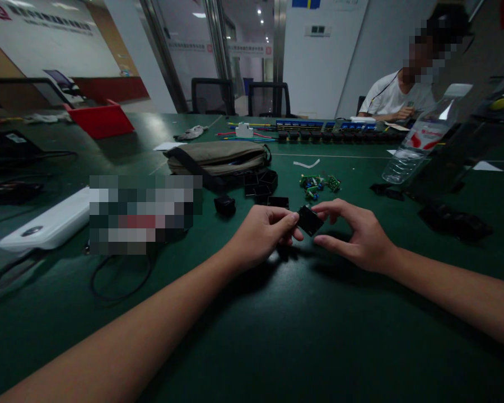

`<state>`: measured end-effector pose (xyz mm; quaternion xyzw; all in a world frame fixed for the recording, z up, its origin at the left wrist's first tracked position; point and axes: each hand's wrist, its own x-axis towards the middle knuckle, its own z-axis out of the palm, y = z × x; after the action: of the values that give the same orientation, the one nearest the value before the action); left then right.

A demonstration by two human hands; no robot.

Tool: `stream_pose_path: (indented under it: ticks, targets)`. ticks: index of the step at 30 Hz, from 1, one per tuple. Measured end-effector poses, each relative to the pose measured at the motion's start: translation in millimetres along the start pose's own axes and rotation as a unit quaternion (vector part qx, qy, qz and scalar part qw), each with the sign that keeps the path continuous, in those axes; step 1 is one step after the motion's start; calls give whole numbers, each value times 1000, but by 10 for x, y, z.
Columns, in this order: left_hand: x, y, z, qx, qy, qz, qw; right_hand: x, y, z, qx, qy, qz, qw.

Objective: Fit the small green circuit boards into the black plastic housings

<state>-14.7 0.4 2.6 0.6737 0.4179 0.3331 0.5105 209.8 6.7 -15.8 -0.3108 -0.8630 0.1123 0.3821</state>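
Observation:
My left hand point(265, 230) pinches a small black plastic casing point(310, 220) between thumb and fingers, just above the table. On its other side is my right hand point(357, 235), thumb and fingers apart, close to the casing's right edge; whether a fingertip touches it I cannot tell. Beyond the hands lie several small green circuit boards point(313, 184) with blue parts. More black casings point(260, 183) sit in a group behind my left hand, and a single black piece point(224, 206) lies left of them.
Behind the casings lies a grey-brown pouch point(222, 157). A clear plastic bottle point(424, 134) stands at the right. At the left are a white power bank point(50, 221) with cables and a red bin point(101, 120). Across the green table point(252, 347) sits a person in a white shirt point(386, 92).

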Motion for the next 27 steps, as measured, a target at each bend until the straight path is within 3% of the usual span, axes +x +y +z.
stream_pose_path:
  ticks: [12,18,27]
  targets:
    - [2,-5,7,30,-46,40,998,-2,-4,-2,-19,-31,-36,999]
    - [-26,27,10,20,-110,27,993,1,-17,-9,-25,-2,-21,999]
    - [-28,50,10,18,-73,13,997,-1,-22,-7,-11,-16,2,1000]
